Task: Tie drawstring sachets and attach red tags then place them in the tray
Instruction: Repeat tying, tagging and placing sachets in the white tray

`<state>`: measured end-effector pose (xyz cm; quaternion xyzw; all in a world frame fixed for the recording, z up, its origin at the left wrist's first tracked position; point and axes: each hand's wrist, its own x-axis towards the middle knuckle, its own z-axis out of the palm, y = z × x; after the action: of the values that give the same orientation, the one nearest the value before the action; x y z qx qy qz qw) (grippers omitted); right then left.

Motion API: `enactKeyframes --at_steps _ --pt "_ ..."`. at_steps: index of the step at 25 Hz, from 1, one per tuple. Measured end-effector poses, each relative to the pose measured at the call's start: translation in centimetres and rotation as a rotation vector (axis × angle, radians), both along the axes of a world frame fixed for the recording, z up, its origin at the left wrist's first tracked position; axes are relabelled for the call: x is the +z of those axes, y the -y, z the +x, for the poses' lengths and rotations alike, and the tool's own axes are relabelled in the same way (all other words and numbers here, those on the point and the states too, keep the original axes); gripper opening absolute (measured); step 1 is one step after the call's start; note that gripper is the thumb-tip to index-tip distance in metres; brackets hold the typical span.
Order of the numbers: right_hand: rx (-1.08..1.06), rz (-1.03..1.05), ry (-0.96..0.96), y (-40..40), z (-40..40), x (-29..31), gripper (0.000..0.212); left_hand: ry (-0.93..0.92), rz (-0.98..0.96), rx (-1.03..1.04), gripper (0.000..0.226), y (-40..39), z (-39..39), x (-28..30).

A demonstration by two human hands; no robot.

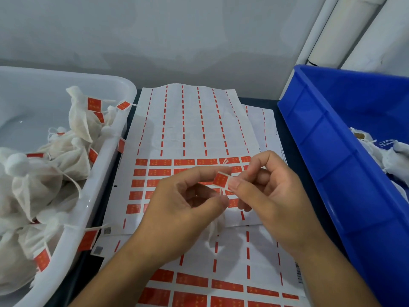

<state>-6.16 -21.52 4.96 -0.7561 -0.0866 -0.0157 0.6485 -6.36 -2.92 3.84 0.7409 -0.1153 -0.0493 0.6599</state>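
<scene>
Translucent white plastic tray [106, 165] at nine o'clock, smooth and faintly glossy, holds matt, gauzy white cloth sachets [66, 156] with red paper tags [94, 104]. At centre, matt white paper label sheets [190, 129] printed red. At three o'clock, a glossy blue plastic bin [332, 151], moulded smooth.

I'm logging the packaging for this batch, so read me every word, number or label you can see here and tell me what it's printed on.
No text here can be read.
Red tag pinched between both hands: gold marks, too blurred.
Sticker sheets: gold print on the red labels, too small.
Small code squares on the sheet edge: unreadable.
Barcode at the right sheet edge: blurred.
Tags on sachets in the white tray: blurred.
</scene>
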Motion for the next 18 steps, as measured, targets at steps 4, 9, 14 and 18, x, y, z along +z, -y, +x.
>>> enactKeyframes --at_steps 4,9,14,18 --pt "0.0 -0.012 0.0 -0.18 0.0 -0.26 0.023 -0.007 -0.078 -0.028 0.026 0.32 0.04 0.23" --pt "-0.065 -0.13 0.041 -0.21 -0.21 -0.28 0.024 0.039 -0.095 0.015 0.024 0.61 0.03 0.15" --pt "-0.114 -0.225 0.043 -0.18 -0.16 -0.16 0.026 0.059 -0.068 0.028 0.036 0.72 -0.01 -0.17" --pt "-0.046 -0.221 -0.019 0.29 0.12 -0.14 0.024 0.052 -0.079 0.028 0.044 0.6 -0.02 -0.04"
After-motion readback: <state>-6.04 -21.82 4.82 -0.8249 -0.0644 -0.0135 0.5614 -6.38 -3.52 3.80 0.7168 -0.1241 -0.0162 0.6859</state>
